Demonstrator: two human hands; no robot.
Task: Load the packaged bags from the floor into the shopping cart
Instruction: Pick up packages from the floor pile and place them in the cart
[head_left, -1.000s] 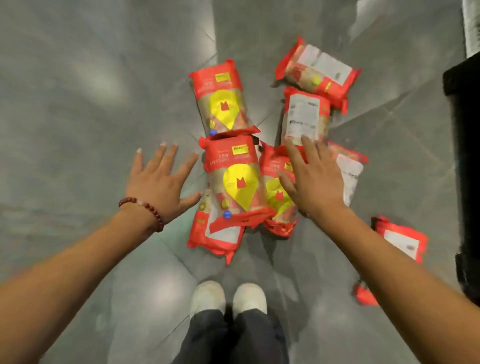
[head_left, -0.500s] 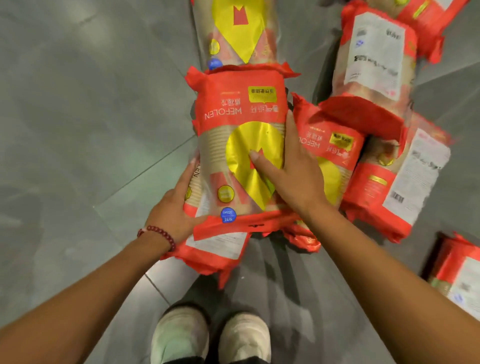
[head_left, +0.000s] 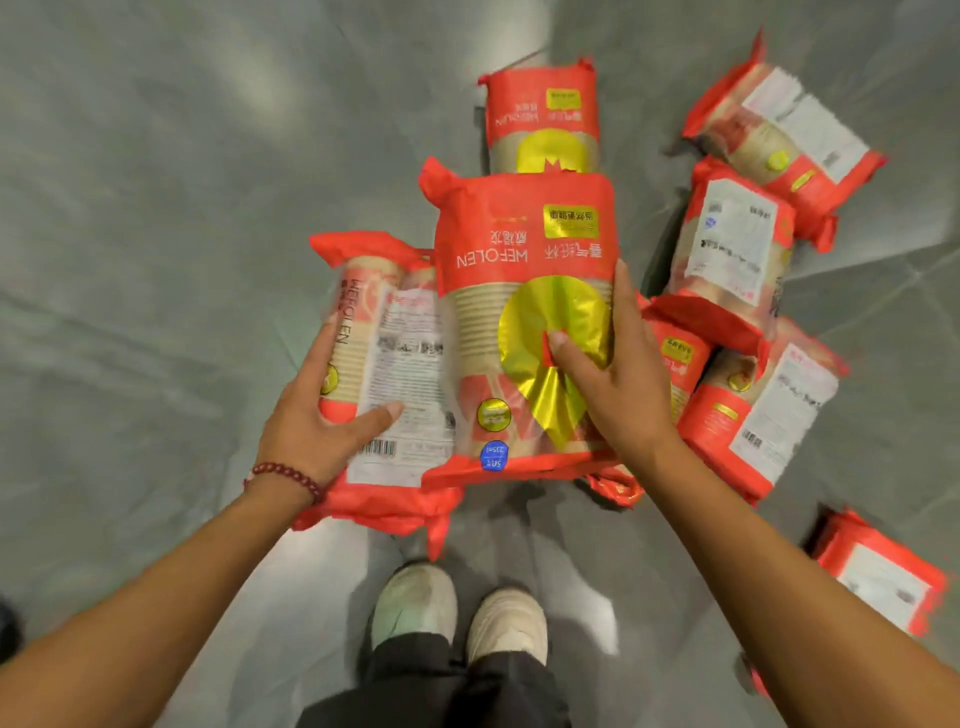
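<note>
Each hand takes its own bag to load two at once: the left hand (head_left: 306, 421) grips the label-side cup pack (head_left: 395, 364), the right hand (head_left: 610, 384) clasps the gold-emblem pack (head_left: 524, 291), both over the floor (head_left: 156, 260) pile.

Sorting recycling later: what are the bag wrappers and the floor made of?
Bag wrapper: apparently thin glossy plastic film, crinkled at its ends, partly clear over stacked cups, with a metallic gold patch. Floor: probably polished grey stone or tile, showing seams and light reflections.
</note>
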